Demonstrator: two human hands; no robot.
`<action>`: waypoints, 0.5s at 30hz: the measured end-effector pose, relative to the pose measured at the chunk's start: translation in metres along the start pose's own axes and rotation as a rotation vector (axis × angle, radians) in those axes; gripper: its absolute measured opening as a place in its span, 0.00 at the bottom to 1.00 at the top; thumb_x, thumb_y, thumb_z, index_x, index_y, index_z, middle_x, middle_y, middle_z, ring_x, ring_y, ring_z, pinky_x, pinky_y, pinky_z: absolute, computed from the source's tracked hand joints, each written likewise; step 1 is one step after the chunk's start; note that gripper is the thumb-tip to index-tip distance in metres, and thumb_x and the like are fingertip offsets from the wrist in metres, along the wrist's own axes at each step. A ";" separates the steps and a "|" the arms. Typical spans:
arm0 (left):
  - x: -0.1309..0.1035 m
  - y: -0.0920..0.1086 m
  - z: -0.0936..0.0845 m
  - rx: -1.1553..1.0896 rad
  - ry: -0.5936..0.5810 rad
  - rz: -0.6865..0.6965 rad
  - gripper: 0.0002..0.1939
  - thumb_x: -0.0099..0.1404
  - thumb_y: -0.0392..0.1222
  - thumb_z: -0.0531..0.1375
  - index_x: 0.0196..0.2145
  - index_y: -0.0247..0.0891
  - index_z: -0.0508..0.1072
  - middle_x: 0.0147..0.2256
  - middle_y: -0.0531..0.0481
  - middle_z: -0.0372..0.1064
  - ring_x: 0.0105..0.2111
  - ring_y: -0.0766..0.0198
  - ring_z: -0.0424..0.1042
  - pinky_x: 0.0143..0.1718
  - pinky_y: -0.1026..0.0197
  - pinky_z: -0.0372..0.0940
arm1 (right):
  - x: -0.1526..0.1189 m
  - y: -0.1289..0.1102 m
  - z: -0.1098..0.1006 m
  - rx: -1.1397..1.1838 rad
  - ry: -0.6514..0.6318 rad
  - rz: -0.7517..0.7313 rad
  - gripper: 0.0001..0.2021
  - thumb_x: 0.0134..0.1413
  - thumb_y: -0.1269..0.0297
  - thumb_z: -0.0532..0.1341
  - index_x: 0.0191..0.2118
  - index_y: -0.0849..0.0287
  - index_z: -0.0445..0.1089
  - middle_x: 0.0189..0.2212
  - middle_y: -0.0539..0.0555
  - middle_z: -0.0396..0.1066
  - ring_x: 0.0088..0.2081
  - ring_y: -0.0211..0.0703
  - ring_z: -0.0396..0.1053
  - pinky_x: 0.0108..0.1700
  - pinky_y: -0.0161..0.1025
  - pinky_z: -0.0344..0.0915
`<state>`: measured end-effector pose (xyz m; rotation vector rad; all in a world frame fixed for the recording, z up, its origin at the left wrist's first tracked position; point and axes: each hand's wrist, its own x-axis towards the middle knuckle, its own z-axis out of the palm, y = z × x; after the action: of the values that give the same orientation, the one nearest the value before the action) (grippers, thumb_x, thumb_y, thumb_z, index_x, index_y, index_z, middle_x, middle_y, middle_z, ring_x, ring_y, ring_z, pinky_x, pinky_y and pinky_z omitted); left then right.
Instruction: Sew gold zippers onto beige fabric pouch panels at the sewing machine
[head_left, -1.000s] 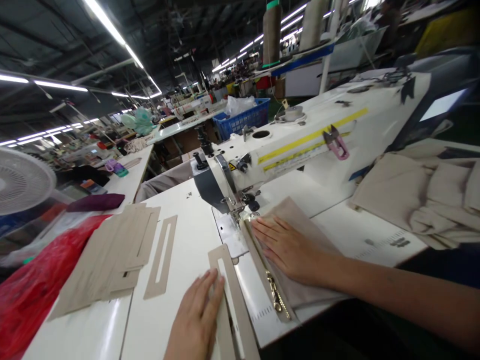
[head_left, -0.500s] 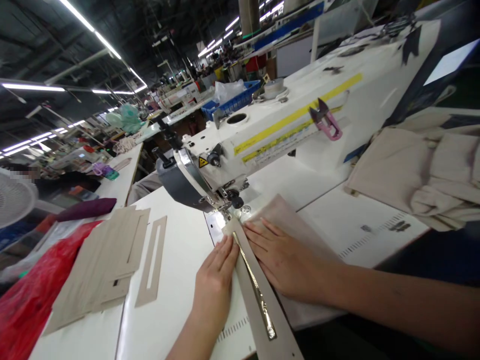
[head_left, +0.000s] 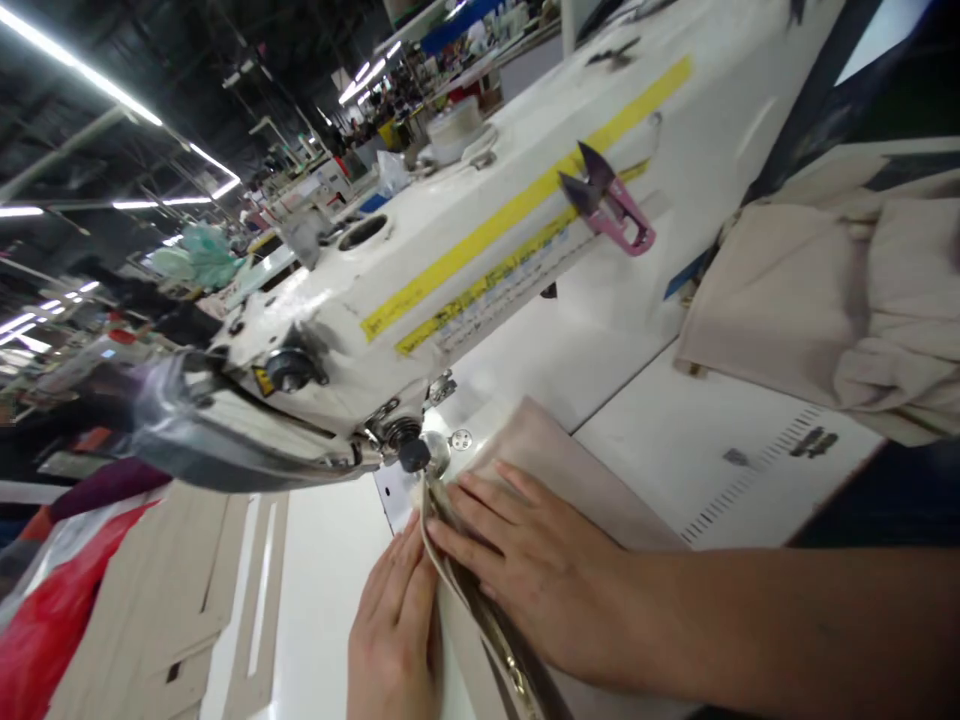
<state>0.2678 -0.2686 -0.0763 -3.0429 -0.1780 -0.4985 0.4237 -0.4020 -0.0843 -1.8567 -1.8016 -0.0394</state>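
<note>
A beige fabric piece [head_left: 525, 445] lies on the white bed of a sewing machine [head_left: 480, 240]. On it, a strip with a gold zipper [head_left: 514, 672] runs up to the needle area, its upper part raised and folded along its length. My left hand [head_left: 397, 615] rests at the strip's left side, fingers close together and pointing at the needle area; what they hold, if anything, is hidden. My right hand [head_left: 525, 560] lies on the fabric right of the strip, fingers spread, the fingertips touching the strip's edge. The needle is hidden behind the machine head.
Flat beige cut pieces [head_left: 142, 600] are stacked at the left beside red plastic [head_left: 67, 610]. Pink-handled snips [head_left: 611, 205] sit on the machine arm. Folded beige fabric [head_left: 795, 290] lies at the right. Other workstations stand behind.
The view has come closer to the machine. The zipper strip, flat before, is now raised and folded near the needle area. My right fingers have spread and moved onto its edge.
</note>
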 end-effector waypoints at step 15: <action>0.003 -0.017 -0.003 0.160 0.006 0.157 0.22 0.65 0.32 0.48 0.56 0.36 0.59 0.50 0.40 0.68 0.48 0.56 0.69 0.43 0.59 0.68 | 0.003 0.004 -0.013 0.030 -0.052 0.012 0.23 0.59 0.62 0.51 0.59 0.59 0.56 0.56 0.64 0.58 0.58 0.56 0.53 0.58 0.54 0.49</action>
<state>0.2674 -0.2517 -0.0722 -2.8687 0.0210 -0.4574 0.4323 -0.4038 -0.0734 -1.8631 -1.8163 0.0399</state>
